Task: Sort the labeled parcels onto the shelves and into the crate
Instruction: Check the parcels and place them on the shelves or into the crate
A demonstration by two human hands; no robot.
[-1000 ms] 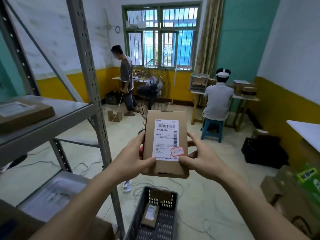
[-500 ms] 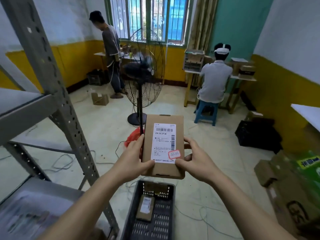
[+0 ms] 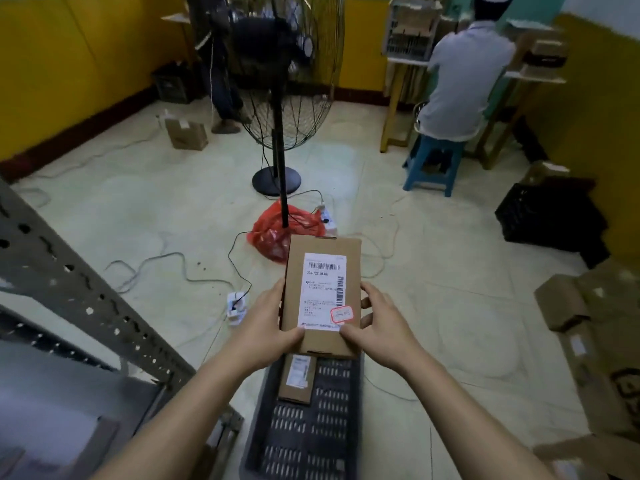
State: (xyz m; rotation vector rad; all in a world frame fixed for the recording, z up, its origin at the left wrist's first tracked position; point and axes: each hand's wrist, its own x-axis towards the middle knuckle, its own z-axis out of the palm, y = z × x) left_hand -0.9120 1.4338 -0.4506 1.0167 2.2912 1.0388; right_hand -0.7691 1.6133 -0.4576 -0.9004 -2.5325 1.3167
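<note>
I hold a flat brown cardboard parcel (image 3: 322, 296) with a white barcode label and a small red-edged sticker, label facing me. My left hand (image 3: 265, 322) grips its left edge with the thumb on the lower front. My right hand (image 3: 377, 322) grips the right edge, thumb on the lower front too. The parcel hangs above the far end of a dark slotted plastic crate (image 3: 308, 438) on the floor. A smaller labeled parcel (image 3: 297, 379) lies inside the crate. The grey metal shelf rack (image 3: 69, 282) stands at the left.
A standing fan (image 3: 280, 98) and a red plastic bag (image 3: 277, 232) are ahead on the floor, with cables and power strips around. A person sits on a blue stool (image 3: 433, 161) at a table. Cardboard boxes (image 3: 595, 323) and a black crate (image 3: 547, 216) are at right.
My view has tilted down toward the floor and crate. The parcel, held in both hands, has come lower over the crate's far end.
</note>
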